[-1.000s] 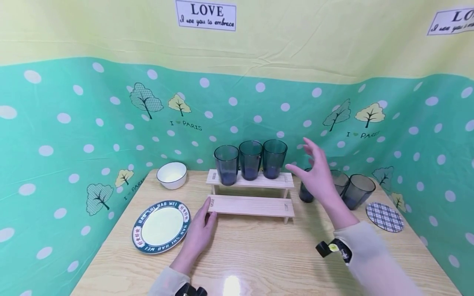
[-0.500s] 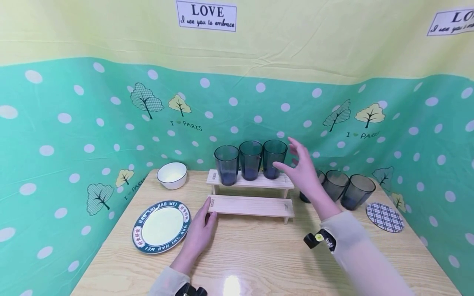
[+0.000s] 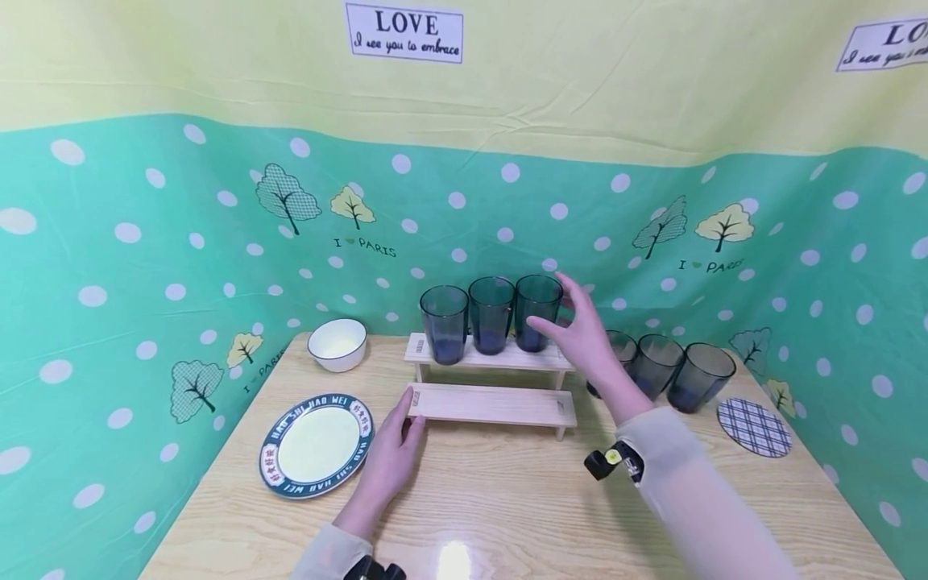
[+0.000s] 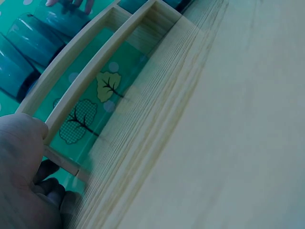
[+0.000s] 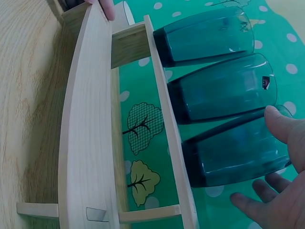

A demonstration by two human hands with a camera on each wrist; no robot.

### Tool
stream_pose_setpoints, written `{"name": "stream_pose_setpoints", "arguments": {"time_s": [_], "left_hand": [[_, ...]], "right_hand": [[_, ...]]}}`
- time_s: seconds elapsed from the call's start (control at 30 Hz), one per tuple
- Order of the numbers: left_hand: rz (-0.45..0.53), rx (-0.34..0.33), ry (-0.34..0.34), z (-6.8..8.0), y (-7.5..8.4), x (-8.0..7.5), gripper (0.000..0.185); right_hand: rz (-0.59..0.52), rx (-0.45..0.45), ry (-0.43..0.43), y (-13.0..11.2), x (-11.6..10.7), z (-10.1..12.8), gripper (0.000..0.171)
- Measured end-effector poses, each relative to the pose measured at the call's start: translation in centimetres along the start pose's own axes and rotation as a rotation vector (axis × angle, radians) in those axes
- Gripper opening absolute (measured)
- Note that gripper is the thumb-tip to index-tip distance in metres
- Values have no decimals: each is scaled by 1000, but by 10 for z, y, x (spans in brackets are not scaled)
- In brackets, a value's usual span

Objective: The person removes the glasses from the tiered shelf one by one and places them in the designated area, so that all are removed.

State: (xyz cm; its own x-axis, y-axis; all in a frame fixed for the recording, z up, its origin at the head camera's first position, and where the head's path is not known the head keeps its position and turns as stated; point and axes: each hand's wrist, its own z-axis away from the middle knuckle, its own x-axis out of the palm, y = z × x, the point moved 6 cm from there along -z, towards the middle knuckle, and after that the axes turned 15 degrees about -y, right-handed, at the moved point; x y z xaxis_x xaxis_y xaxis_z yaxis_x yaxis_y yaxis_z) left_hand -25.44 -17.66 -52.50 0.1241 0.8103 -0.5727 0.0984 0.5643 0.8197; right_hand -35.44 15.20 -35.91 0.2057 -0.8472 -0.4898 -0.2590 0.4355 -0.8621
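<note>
While the left hand [image 3: 391, 455] rests flat-fingered against the two-tier pale wooden rack [image 3: 493, 403] on the desk [image 3: 507, 499], the right hand [image 3: 583, 338], grip released, nears the rightmost dark teal tumbler [image 3: 536, 312] on the upper tier; smooth, likely slippery and fragile, best clasped mid-wall.

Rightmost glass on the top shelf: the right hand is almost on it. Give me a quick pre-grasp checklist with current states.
1. Right hand open, fingers spread beside the rightmost glass: ok.
2. Fingers closed round that glass: not ok; in the right wrist view the thumb lies at its rim, the other fingers apart.
3. Glass upright on the top shelf: ok.
4. Gap to the middle glass: cannot tell; they stand very close.
5. Left hand touching the lower shelf at its left end: ok.
6. Three glasses on the table right of the rack, clear of the hand: ok.
</note>
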Motion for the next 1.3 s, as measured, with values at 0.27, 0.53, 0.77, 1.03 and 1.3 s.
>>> {"name": "stream_pose_setpoints", "arguments": {"time_s": [0.27,0.53,0.77,1.03,1.3], "left_hand": [[-3,0,0,0,0,1,66],[-4,0,3,0,0,0,66],[2,0,3,0,1,0,66],[5,-3,2,0,-1,1,66],[-3,6,6,0,0,0,65]], "right_hand": [[27,23,-9,5,3,-3,98],[17,32,7,8,4,-5,96],[24,25,19,8,4,-5,94],[37,24,33,8,4,-4,94],[14,42,58,9,4,-3,92]]}}
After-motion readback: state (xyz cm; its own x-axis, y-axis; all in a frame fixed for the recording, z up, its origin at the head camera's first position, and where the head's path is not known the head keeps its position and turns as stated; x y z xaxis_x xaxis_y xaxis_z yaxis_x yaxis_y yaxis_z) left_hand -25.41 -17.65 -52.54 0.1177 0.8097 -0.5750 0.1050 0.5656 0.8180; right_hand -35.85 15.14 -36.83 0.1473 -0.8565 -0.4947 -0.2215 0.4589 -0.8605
